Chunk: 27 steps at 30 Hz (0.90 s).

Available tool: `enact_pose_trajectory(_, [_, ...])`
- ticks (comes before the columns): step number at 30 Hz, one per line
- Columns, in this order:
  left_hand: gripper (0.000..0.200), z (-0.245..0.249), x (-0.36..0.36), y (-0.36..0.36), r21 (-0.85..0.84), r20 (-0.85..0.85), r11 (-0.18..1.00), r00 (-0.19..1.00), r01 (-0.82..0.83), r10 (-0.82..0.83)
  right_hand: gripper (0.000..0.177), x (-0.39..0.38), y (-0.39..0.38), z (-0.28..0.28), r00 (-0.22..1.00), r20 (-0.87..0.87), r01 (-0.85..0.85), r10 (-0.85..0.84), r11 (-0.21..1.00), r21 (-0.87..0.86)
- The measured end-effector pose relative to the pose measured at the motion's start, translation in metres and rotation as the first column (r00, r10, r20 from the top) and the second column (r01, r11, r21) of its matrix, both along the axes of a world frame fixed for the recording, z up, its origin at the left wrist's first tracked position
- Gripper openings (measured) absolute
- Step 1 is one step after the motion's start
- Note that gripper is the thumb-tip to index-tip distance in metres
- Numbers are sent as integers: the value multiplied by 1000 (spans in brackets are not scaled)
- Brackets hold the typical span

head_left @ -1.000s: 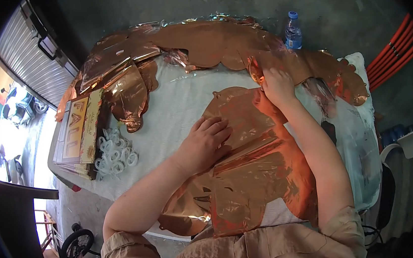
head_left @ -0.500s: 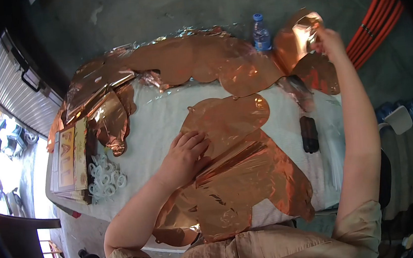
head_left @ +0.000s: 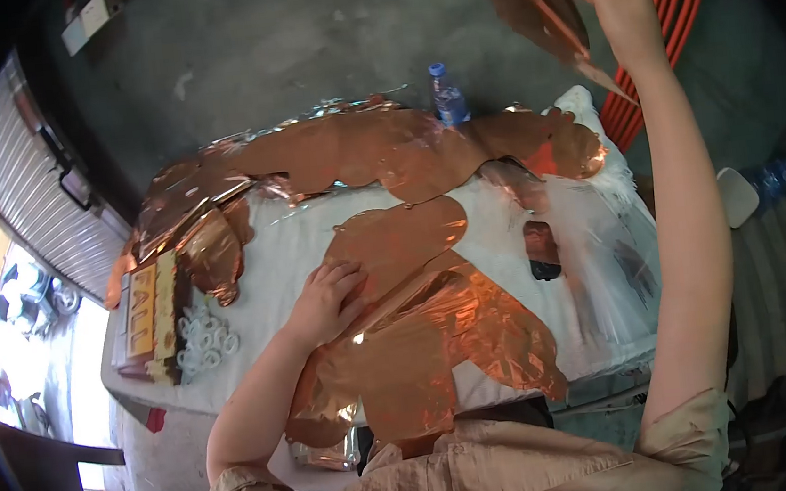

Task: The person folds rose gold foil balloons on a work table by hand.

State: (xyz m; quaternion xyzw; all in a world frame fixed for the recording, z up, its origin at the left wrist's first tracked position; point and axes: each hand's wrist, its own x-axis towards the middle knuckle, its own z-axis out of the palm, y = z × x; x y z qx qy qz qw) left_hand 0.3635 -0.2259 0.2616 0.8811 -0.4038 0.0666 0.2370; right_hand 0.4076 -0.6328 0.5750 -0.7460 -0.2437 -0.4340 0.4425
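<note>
Taking the middle of the copper foil sheet [head_left: 405,367] as your clock's centre, you have 1 stack of printed cards [head_left: 140,322] out at 9 o'clock, its cards too close to count. Just beside it sits 1 heap of white rings [head_left: 204,344], too tangled to count. Your left hand [head_left: 330,299] lies palm down on the sheet near its 10 o'clock edge, fingers loosely extended. The sheet is on the white-covered table [head_left: 289,241] right before you, its long axis running roughly 12 to 6; a rounded lobe points to 12 and 1, a tapering limb to 4. More foil [head_left: 336,147], overlapping, spans the far edge from 10 to 1. Just past 12 stands 1 bottle [head_left: 451,105], and at 2 lies 1 dark object [head_left: 540,241]. Your right hand [head_left: 621,10], raised high at 1, pinches 1 hanging foil piece [head_left: 536,9] in its fingers, near the red hoses [head_left: 684,0]
</note>
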Motion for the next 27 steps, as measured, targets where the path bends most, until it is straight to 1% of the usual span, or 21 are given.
enact_pose_trajectory(2, [43, 0, -1, 1, 4, 4, 1000, 1000, -9, 9, 27, -31, 35, -33, 998, -53, 23, -24, 1000, -19])
enact_pose_trajectory(4, [43, -5, 0, 0, -29, 4, 1000, 1000, -3, 3, 25, -76, 76, -66, 966, -234, -130, 107, 988, -85])
enact_pose_trajectory(6, [44, -10, 3, 0, -37, -5, 999, 1000, -9, 9, 23, -105, 104, -105, 963, -130, -253, 236, 959, -131])
enact_pose_trajectory(8, [44, -10, 3, 0, -44, -20, 999, 1000, -6, 5, 36, -123, 102, -150, 888, -292, -419, 355, 887, -196])
enact_pose_trajectory(10, [37, -9, 2, 1, -10, 42, 1000, 999, 25, -25, 44, -152, 109, -192, 894, -343, -392, 287, 873, -291])
enact_pose_trajectory(12, [35, -12, 4, 1, -24, 37, 999, 999, 24, -23, 35, -177, 112, -221, 859, -403, -435, 315, 864, -253])
enact_pose_trajectory(14, [33, -12, 3, 1, -42, 31, 999, 999, 21, -20, 36, -198, 113, -258, 799, -508, -487, 320, 841, -235])
enact_pose_trajectory(17, [32, -12, 5, 1, -34, 7, 999, 1000, 22, -22, 41, -222, 115, -276, 760, -546, -530, 352, 822, -208])
enact_pose_trajectory(18, [33, -14, 5, 1, -20, 38, 1000, 999, 17, -16, 41, -226, 115, -277, 757, -548, -535, 356, 819, -207])
enact_pose_trajectory(20, [33, -15, 4, 1, -7, 67, 1000, 998, 9, -9, 46, -235, 115, -273, 744, -630, -507, 223, 802, -315])
enact_pose_trajectory(24, [34, -19, 7, 2, -14, 78, 1000, 997, 5, -4, 42, -234, 122, -254, 703, -681, -556, 202, 753, -351])
enact_pose_trajectory(26, [35, -20, 9, 3, -16, 92, 1000, 996, 1, 1, 42, -227, 130, -247, 755, -570, -490, 324, 856, -163])
enact_pose_trajectory(27, [35, -20, 7, 3, -11, 78, 1000, 997, 1, -1, 42, -226, 130, -243, 755, -569, -496, 327, 852, -168])
